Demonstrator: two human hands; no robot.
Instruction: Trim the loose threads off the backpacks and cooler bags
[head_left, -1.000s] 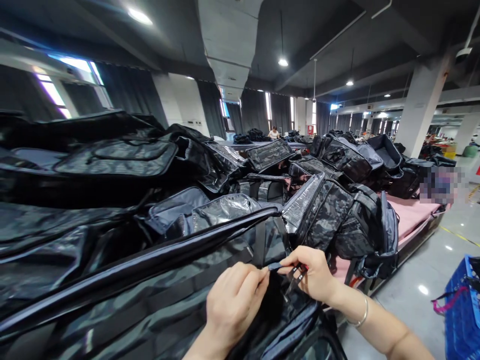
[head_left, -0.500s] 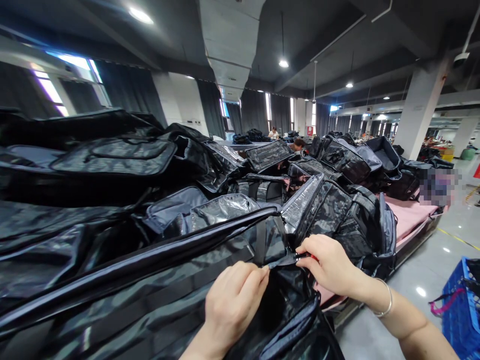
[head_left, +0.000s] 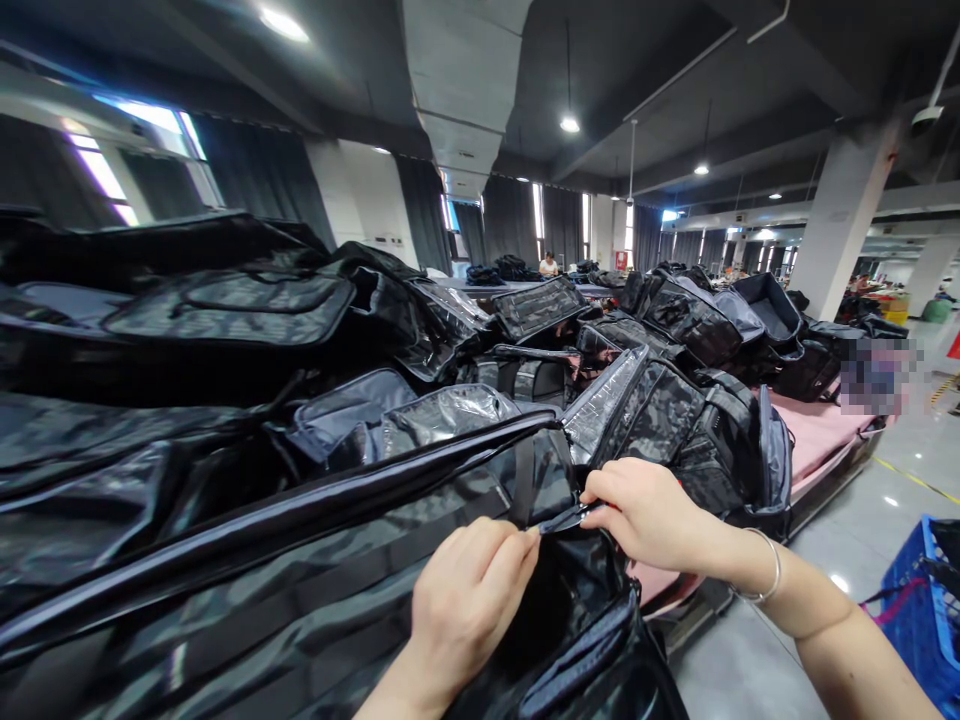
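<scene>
A large black-grey camouflage bag [head_left: 322,570] lies before me with its long zipper edge [head_left: 277,515] running diagonally. My left hand [head_left: 476,590] is closed, pinching the end of a narrow dark strip [head_left: 559,520] at the bag's corner. On the other end of that strip, my right hand [head_left: 637,512] is closed in a pinch, with thumb and forefinger on a small dark piece. A bit of red shows behind its fingers; what it belongs to is mostly hidden. The bag's opening [head_left: 566,580] gapes below the strip.
More camouflage bags [head_left: 652,425] with silvery linings are heaped ahead and to the left. They lie on a pink-covered table [head_left: 814,425]. A blue crate [head_left: 915,610] stands on the floor at right. A person [head_left: 548,264] is far back.
My right hand has shifted slightly left, nearer my left hand, and the strip between them looks shorter. My left hand has barely moved.
</scene>
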